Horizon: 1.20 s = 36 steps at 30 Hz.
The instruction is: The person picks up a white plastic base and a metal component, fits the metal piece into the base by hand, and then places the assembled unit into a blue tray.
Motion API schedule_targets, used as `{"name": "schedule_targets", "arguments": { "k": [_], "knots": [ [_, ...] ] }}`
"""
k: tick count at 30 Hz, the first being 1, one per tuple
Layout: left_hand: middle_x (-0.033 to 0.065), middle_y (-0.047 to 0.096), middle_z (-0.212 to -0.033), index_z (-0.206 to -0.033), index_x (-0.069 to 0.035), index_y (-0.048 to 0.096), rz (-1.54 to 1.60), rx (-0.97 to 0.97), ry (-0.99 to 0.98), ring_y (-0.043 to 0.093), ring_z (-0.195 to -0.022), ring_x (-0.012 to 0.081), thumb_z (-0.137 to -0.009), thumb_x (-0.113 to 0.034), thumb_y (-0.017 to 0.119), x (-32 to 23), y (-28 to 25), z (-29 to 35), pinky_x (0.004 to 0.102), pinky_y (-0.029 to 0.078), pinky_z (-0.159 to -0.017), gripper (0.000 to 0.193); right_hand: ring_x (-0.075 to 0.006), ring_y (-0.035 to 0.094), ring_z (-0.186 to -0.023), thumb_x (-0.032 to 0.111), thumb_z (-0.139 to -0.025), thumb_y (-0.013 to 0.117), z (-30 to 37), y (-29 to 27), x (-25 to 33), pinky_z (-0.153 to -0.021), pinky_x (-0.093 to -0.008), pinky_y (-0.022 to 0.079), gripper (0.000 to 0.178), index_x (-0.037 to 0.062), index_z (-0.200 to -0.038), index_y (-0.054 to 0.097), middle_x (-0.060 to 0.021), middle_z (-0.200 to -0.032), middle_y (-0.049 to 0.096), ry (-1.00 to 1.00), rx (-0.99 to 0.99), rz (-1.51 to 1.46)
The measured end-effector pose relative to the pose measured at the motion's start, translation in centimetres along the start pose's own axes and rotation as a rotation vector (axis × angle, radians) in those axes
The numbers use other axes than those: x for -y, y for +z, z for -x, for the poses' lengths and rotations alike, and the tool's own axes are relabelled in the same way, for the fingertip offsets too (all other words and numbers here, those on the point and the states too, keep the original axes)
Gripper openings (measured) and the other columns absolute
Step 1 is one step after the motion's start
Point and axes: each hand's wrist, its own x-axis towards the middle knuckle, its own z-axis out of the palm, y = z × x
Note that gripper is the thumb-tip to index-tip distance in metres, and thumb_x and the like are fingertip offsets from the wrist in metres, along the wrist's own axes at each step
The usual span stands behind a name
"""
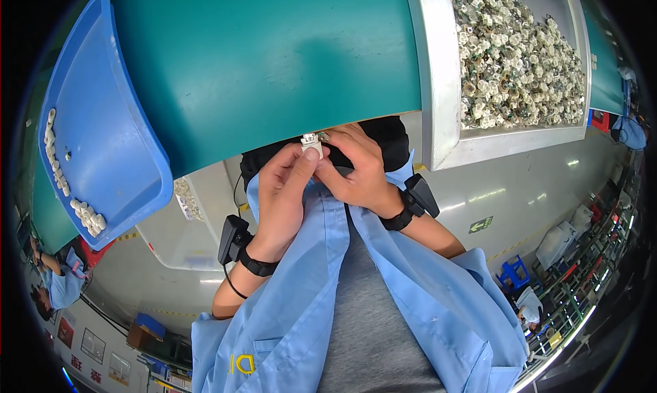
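Note:
Close to my body, at the front edge of the green table [274, 64], both hands meet around a small white plastic housing [311, 142]. My left hand [280, 198] is closed on it, with the thumb pressed against its front. The fingers of my right hand [359, 170] are closed at its right side, where a small metallic-looking piece [323, 137] shows between the fingertips. Part of the housing is hidden by the fingers, and the small piece's exact kind is too small to make out.
At the left lies a blue tray [102, 85] with white cylindrical parts [87, 217] along its near and left edges. A light-framed bin [439, 85] at the right holds a heap of small clear-and-metal pieces [520, 68]. Below the table's left stands a whitish container [181, 235].

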Motion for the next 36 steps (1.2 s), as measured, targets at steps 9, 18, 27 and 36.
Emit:
{"name": "schedule_targets", "arguments": {
  "k": [9,18,27,36],
  "knots": [
    [0.002,0.068,-0.103,-0.108,0.002,0.067,-0.026,-0.022,0.035,0.059,-0.094,0.0072,-0.106,-0.018,0.058,-0.6,0.4,-0.4,0.0253,0.047,-0.086,0.023,-0.0364,0.067,-0.086,0.006,-0.083,0.072,0.2,0.6,0.5,-0.085,-0.0424,0.053,0.021,-0.0051,-0.1,0.066,-0.015,-0.087,0.069,0.044,0.028,0.025],
    [0.0021,0.068,-0.101,-0.109,0.003,0.068,0.022,-0.033,0.036,0.059,-0.092,0.0071,-0.106,-0.017,0.057,-0.4,0.6,-0.6,0.0241,0.047,-0.086,0.023,-0.0413,0.065,-0.086,0.004,-0.088,0.064,-0.1,0.1,0.6,-0.078,-0.0432,0.053,0.013,-0.0045,-0.098,0.062,-0.0204,-0.09,0.067,0.008,0.136,0.122],
    [0.0021,0.068,-0.104,-0.108,0.002,0.066,0.142,-0.034,0.045,0.058,-0.096,0.0074,-0.106,-0.017,0.057,-0.2,1.1,-1.0,0.0251,0.046,-0.088,0.021,-0.0396,0.064,-0.085,0.01,-0.092,0.064,-0.4,-0.3,0.9,-0.079,-0.0442,0.052,0.018,-0.0041,-0.101,0.061,-0.0193,-0.091,0.066,0.06,0.157,0.124],
    [0.0006,0.066,-0.103,-0.109,0.0,0.066,0.073,0.028,0.078,0.058,-0.096,0.0071,-0.105,-0.018,0.058,1.2,-0.2,-0.6,0.0255,0.046,-0.089,0.019,-0.0381,0.063,-0.092,0.01,-0.097,0.058,0.9,0.2,0.5,-0.082,-0.0415,0.051,0.021,-0.0056,-0.111,0.06,-0.0207,-0.101,0.066,0.184,0.194,-0.068]
  ]
}}
